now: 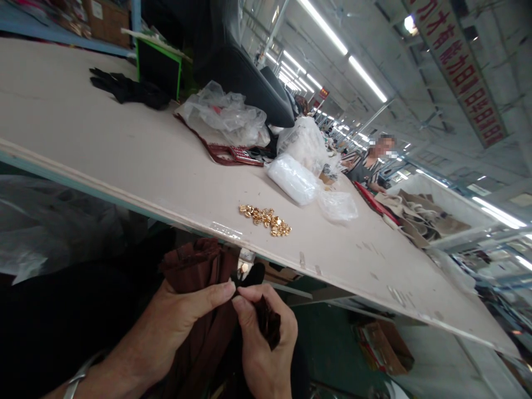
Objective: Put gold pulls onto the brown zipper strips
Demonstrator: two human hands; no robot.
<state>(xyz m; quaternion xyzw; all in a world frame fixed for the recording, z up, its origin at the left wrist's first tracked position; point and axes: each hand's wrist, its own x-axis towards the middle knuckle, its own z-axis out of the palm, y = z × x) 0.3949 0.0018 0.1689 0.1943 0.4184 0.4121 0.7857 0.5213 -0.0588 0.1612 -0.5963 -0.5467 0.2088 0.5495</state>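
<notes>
Dark brown gathered fabric (pixel 195 266) hangs below the table's front edge. My left hand (pixel 178 313) is closed around it, thumb stretched toward the right. My right hand (pixel 268 332) pinches at the fabric's dark edge, its fingertips touching my left thumb tip; a shiny dark brown piece (pixel 268 321) lies within its curled fingers. Just above my fingertips, a small metal fixture (pixel 245 265) at the table edge has a gold-coloured piece on it. What lies exactly between my fingertips is too small to tell. A pile of small gold-coloured metal pieces (pixel 268 220) rests on the table.
The long table (pixel 137 147) carries a black glove-like item (pixel 127 90), a clear plastic bag (pixel 226 113), a calculator (pixel 245 155) and a white plastic packet (pixel 293 178). A person (pixel 368 166) is farther back. Beneath the table sits a cardboard box (pixel 388 346).
</notes>
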